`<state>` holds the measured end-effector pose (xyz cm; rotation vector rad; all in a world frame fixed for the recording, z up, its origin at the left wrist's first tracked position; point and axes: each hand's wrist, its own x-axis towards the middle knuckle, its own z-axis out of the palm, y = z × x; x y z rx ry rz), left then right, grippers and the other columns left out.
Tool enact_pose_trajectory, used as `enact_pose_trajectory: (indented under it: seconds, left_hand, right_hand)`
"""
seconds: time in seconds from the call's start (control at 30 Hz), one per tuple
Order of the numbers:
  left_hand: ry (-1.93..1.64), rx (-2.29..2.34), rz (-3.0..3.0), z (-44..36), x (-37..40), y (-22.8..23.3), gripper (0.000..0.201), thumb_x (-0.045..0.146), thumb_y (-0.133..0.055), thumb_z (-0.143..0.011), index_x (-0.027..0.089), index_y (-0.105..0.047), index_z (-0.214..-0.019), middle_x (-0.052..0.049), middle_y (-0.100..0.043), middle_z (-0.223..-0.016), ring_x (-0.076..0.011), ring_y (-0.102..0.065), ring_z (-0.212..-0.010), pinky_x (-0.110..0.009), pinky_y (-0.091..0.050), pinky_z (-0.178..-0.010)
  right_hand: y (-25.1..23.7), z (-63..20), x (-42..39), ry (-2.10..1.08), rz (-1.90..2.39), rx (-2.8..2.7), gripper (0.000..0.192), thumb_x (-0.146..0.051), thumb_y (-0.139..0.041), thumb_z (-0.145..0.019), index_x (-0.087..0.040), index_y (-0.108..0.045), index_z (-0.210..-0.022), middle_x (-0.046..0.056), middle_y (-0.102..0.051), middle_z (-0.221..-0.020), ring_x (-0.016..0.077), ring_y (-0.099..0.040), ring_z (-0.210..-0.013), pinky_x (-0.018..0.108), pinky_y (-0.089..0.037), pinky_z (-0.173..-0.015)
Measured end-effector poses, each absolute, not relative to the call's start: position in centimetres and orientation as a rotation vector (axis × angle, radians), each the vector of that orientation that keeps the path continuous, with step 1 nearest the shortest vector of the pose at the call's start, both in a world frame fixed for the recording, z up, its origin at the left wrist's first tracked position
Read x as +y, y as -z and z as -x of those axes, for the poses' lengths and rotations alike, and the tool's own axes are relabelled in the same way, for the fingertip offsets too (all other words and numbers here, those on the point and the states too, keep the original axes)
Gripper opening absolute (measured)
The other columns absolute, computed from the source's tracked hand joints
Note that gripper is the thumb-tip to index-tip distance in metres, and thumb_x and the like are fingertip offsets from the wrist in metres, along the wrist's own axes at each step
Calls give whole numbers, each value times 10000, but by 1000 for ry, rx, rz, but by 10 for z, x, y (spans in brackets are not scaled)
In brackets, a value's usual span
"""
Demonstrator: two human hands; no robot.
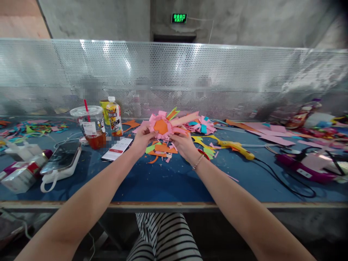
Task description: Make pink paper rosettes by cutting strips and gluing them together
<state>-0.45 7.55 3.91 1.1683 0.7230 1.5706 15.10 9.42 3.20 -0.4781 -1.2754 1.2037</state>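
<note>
Above the blue table (pixel 165 186), left hand (pixel 144 139) and right hand (pixel 185 145) pinch a pink-rimmed orange piece (pixel 161 127) at twelve o'clock, seemingly shaping its edge, which likely calls next for steady pressure.

matt papery craft (pixel 161 127), shiny metal screen (pixel 168 65)

I see bare blue desk (pixel 168 185) along the middle of the front edge, so a hand could slide there, under the two arms. Little paper scraps (pixel 163 148) lie just behind that spot. On the desk's left side, a tall cup (pixel 94 140), a bottle (pixel 114 117) and a flat phone (pixel 116 149) block the way. On the right, a yellow glue gun (pixel 239 148) and black cord (pixel 282 183) lie across it. A holey metal wall (pixel 168 72) shuts off the back edge.
</note>
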Motion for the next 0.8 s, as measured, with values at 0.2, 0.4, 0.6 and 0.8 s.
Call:
enact_pose_trajectory:
  seconds: [0.2,0.4,0.6,0.8]
  left_hand:
    - [-1555,741,-1168,1,74,-40,311,221,-736,-558,143,-534,-782,6,-620,-706,-85,-580,-601,-263,-505,-640]
    - [-1610,812,-1105,3,78,-38,295,211,-730,-550,141,-530,-756,4,-614,-700,-96,-587,-620,-281,-519,-653]
    - [-1621,853,-1060,6,80,-37,297,185,-731,-531,141,-527,-743,17,-594,-672,-85,-570,-605,-275,-518,-660]
    - [-1627,856,-1061,4,81,-36,254,160,-692,-564,144,-513,-744,16,-580,-678,-90,-576,-622,-270,-522,-646]
  right_hand:
    - [-37,-150,91,-1308,526,-1203,194,-196,-722,-533,-171,-574,-655,-31,-572,-631,69,-520,-605,206,-404,-582]
    - [-34,-152,97,-1353,558,-1206,267,-177,-737,-524,-184,-532,-696,-52,-549,-641,64,-513,-599,203,-396,-566]
    - [-30,-153,101,-1409,581,-1154,337,-180,-760,-513,-190,-522,-751,-36,-591,-722,85,-562,-685,213,-424,-612]
    - [-30,-152,100,-1405,570,-1176,276,-214,-764,-528,-176,-572,-723,-22,-620,-720,80,-560,-662,209,-429,-605]
